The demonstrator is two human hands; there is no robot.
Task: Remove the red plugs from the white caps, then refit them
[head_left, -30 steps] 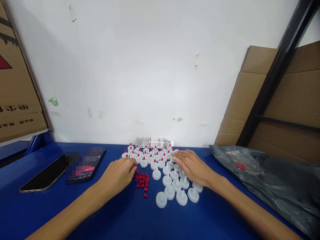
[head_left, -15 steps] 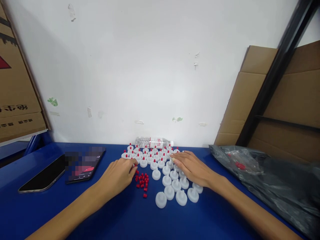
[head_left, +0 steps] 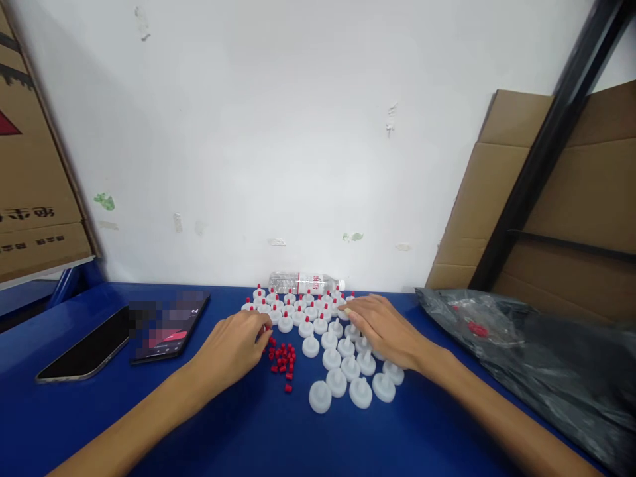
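Observation:
My left hand is at the left end of the white nozzle lids, its thumb and fingers pinched together. A bit of red, apparently a small red cap, shows at the fingertips, mostly hidden. A loose pile of red caps lies just right of this hand. My right hand stretches palm down over the bare white nozzle lids, hiding several, with its fingers extended. Its fingertips and thumb are by a lid at the edge of the red-tipped lids; contact is unclear.
A clear plastic bottle lies along the wall behind the lids. Two phones, one dark and one lit, lie to the left. A grey plastic bag covers the right side, with a clear bag of red pieces.
My right hand has shifted slightly right, uncovering a bare white lid near its fingertips. My left hand has barely moved and stays pinched.

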